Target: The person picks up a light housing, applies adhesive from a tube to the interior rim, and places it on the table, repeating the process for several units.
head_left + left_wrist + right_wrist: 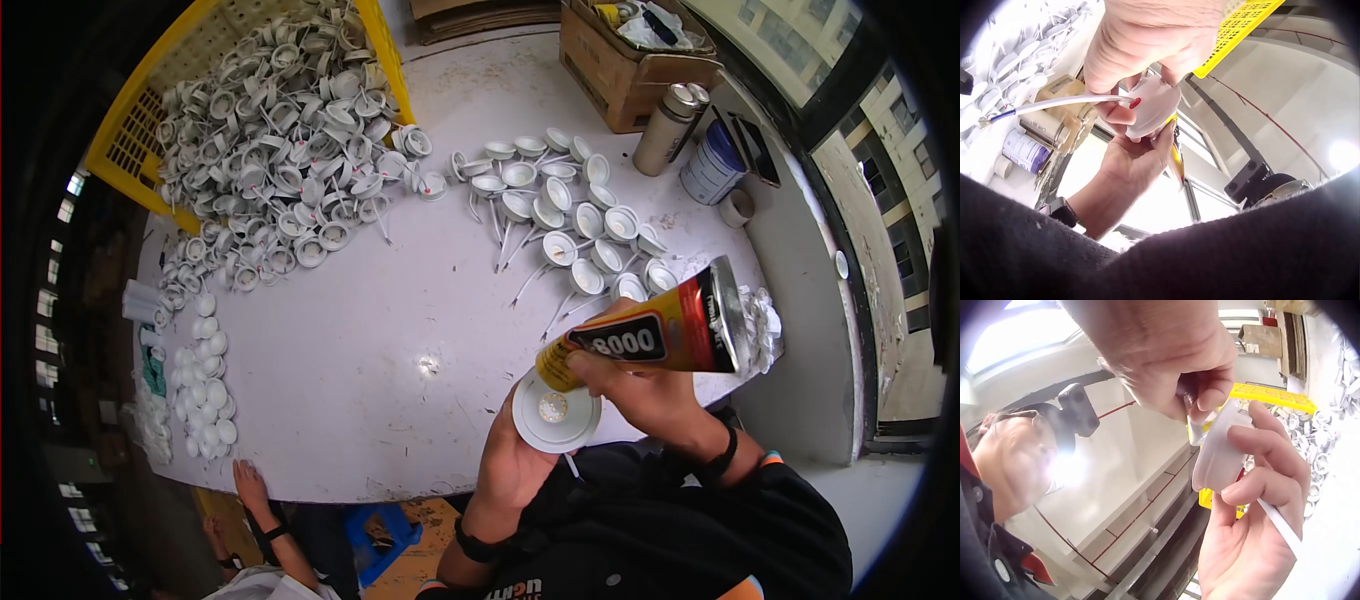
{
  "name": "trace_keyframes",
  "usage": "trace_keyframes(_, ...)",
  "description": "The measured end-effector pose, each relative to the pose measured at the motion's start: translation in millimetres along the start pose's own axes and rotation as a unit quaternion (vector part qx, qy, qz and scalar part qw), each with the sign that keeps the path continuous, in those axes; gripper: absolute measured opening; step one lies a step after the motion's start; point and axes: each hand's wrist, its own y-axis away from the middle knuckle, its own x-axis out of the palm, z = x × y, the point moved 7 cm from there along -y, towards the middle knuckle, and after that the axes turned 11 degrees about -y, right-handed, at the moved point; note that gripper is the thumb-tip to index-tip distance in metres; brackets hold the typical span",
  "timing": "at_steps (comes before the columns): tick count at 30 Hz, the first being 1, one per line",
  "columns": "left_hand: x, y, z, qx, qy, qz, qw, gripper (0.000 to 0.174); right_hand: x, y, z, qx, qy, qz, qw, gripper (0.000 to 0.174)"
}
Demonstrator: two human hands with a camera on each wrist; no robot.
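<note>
In the head view my left hand [508,465] holds a round white lamp housing [530,422] by its rim, its hollow side up, with small yellowish dots at the centre. A white cable [1072,101] runs from its back, beside a red spot, in the left wrist view. My right hand [655,400] grips a yellow and black glue tube [690,315] marked 8000, tilted with its nozzle end down over the housing. The right wrist view shows the left fingers [1260,447] curled round the housing's side. The tube's tip is hidden behind the right hand there.
Many cabled housings heap out of a yellow crate [395,60] at the back left. More housings [560,250] stand in rows beyond my hands. White domed pieces [205,390] lie at the left. A flask [662,135], a tub [712,165] and a cardboard box [620,75] line the right. Another person's hand [250,485] rests at the table edge.
</note>
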Motion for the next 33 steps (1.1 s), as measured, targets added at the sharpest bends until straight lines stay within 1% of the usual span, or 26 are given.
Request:
trace_keyframes(3,-2,0,2,-0.003,0.013,0.000,1.000,0.053,2,-1,4,-0.025,0.012,0.014,1.000,0.015)
trace_keyframes(7,-3,0,3,-0.008,0.016,0.008,1.000,0.053,0,0,0,-0.026,0.022,0.019,0.999,0.014)
trace_keyframes(9,-2,0,-1,-0.007,0.030,-0.012,0.999,0.053,-7,4,-6,0.003,-0.060,0.009,0.998,0.024)
trace_keyframes(10,-4,-1,-5,0.002,0.032,-0.017,0.999,0.053,-11,6,-6,0.022,-0.102,-0.045,0.994,0.023)
trace_keyframes(12,-25,-1,-11,-0.001,-0.014,-0.088,0.996,0.054,-18,4,-11,0.013,-0.182,-0.077,0.980,0.022)
trace_keyframes(13,-34,0,-18,0.015,-0.017,-0.105,0.994,0.058,-19,2,-12,0.007,-0.183,-0.079,0.980,0.021)
trace_keyframes(16,-73,14,-34,0.063,-0.017,-0.154,0.986,0.059,-20,1,-23,0.025,-0.187,-0.069,0.980,0.025)
trace_keyframes(17,-85,21,-41,0.070,-0.029,-0.193,0.978,0.060,-20,2,-27,0.033,-0.177,-0.071,0.981,0.026)
trace_keyframes(21,-144,49,-62,0.099,-0.074,-0.254,0.959,0.056,-16,-2,-40,0.057,-0.176,-0.075,0.980,0.023)
trace_keyframes(23,-185,64,-72,0.081,-0.140,-0.319,0.934,0.051,-12,-3,-47,0.071,-0.158,-0.078,0.982,0.021)
trace_keyframes(24,-205,70,-77,0.087,-0.140,-0.328,0.930,0.051,-9,-3,-50,0.076,-0.144,-0.085,0.983,0.021)
trace_keyframes(26,-252,82,-84,0.066,-0.163,-0.371,0.912,0.045,-1,-5,-55,0.086,-0.141,-0.084,0.983,0.020)
trace_keyframes(27,-273,86,-87,0.068,-0.164,-0.377,0.909,0.045,0,-5,-58,0.084,-0.135,-0.084,0.984,0.020)
trace_keyframes(29,-319,101,-96,0.041,-0.238,-0.460,0.854,0.039,1,-6,-66,0.094,-0.123,-0.080,0.985,0.021)
trace_keyframes(30,-335,102,-101,0.041,-0.240,-0.462,0.853,0.039,3,-8,-67,0.095,-0.126,-0.078,0.984,0.021)
trace_keyframes(32,-362,116,-119,0.000,-0.356,-0.553,0.753,0.038,5,-9,-69,0.110,-0.101,-0.089,0.985,0.022)
trace_keyframes(33,-369,117,-124,0.000,-0.356,-0.554,0.753,0.038,5,-11,-71,0.106,-0.099,-0.093,0.985,0.023)
